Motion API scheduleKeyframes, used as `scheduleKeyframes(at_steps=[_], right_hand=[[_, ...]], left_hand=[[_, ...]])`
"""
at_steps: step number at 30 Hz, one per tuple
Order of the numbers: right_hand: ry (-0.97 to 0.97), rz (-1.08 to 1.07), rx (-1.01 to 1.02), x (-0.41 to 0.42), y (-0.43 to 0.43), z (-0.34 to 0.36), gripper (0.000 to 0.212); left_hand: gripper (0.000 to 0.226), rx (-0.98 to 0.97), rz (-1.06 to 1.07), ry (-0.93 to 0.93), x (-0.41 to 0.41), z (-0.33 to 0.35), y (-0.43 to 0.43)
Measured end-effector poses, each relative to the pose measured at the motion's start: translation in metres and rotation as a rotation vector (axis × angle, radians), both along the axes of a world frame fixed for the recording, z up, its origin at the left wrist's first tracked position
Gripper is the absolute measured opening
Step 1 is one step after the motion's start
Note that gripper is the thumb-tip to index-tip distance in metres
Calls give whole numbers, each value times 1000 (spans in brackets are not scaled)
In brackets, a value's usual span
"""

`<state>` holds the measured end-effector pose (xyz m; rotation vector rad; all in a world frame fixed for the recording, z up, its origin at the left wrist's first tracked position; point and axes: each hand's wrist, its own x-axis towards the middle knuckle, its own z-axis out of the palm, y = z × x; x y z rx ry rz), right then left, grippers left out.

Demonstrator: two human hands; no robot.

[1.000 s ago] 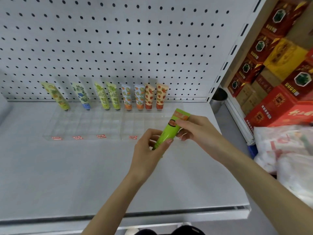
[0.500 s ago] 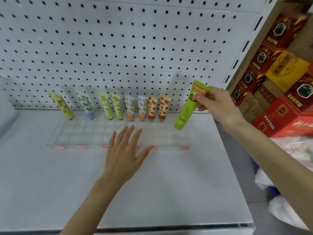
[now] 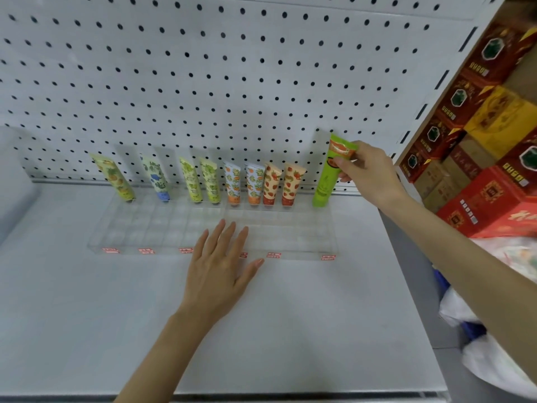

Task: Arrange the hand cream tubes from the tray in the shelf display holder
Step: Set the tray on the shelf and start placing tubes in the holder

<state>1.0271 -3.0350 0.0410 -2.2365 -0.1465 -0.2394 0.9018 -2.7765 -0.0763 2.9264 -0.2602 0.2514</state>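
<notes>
right hand (image 3: 366, 170) fingers pinch green tube (image 3: 327, 177) by top end | tube cap-down in holder (image 3: 293, 238) back row, just right of eight standing tubes (image 3: 232, 184) | left hand (image 3: 220, 273) flat, fingers straight, across holder front edge on shelf (image 3: 87, 315)

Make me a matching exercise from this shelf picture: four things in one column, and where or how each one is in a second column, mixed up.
Column one
1. bright green tube
2. blue-capped tube
3. left hand
4. red boxes

Column two
A. fingers straight, over the front of the clear holder
B. pinched at its top by the right hand, at the row's right end
C. stacked to the right of the shelf
D. second from the left in the back row

Pairs: 1-B, 2-D, 3-A, 4-C
</notes>
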Motion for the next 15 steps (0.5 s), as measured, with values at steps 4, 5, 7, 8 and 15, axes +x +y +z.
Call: scheduleKeyframes(at_steps=[4,5,7,8,15], right_hand=[[41,18,24,1,-2,-10,13],[45,26,23,1,-2,-9,16],[50,50,16,0,-2,-8,19],[48,62,4,-1,-2,-7,18],[95,106,-59,3,-8,-5,14]], left_hand=[[68,-11,1,-9,-1,0,-1],[67,-10,0,-10,-1,0,-1],[66,-18,-2,-12,-1,0,0],[66,-21,-2,-12,-1,0,0],[67,-38,6,-14,-1,0,-2]])
